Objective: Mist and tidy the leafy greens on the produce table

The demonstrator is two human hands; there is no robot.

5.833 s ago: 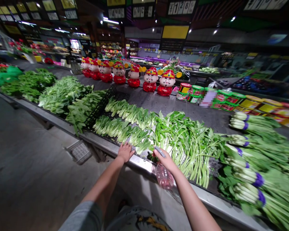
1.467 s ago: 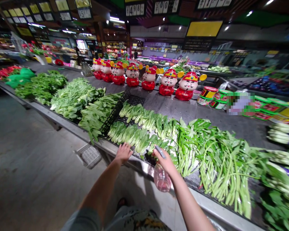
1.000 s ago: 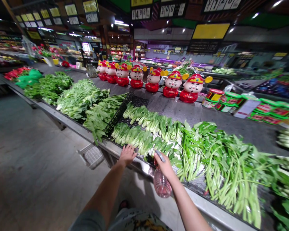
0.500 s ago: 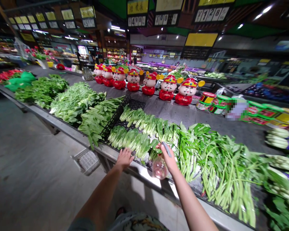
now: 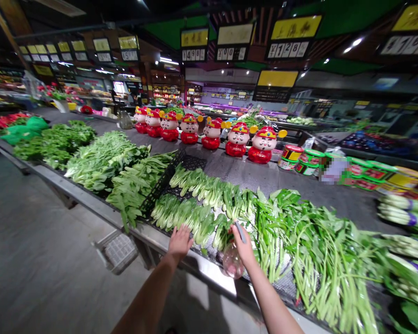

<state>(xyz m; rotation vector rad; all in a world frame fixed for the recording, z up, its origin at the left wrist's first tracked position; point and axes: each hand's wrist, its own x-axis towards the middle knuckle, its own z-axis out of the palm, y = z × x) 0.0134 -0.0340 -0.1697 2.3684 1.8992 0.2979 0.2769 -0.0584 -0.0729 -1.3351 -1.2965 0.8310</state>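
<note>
My right hand (image 5: 244, 246) is wrapped round the neck of a clear plastic spray bottle (image 5: 231, 263) with pinkish liquid, its grey trigger (image 5: 240, 231) sticking up above my fingers. The bottle hangs at the front edge of the produce stand, next to rows of bok choy (image 5: 195, 213). My left hand (image 5: 180, 240) lies flat, fingers spread, on the metal rim (image 5: 198, 266) of the stand, just in front of the bok choy. A pile of long-stemmed greens (image 5: 310, 246) lies to the right of my right hand.
Leafy greens (image 5: 101, 157) cover the left of the stand. A row of red figurines (image 5: 212, 134) and several tins (image 5: 301, 162) stand at the back. Bundled vegetables with purple bands (image 5: 404, 218) lie far right. A grey floor with a drain grate (image 5: 116, 250) is to the left.
The view has tilted up and the stand sits lower in frame. My right hand has raised the spray bottle closer to the bok choy. My left hand stays on the rim.
</note>
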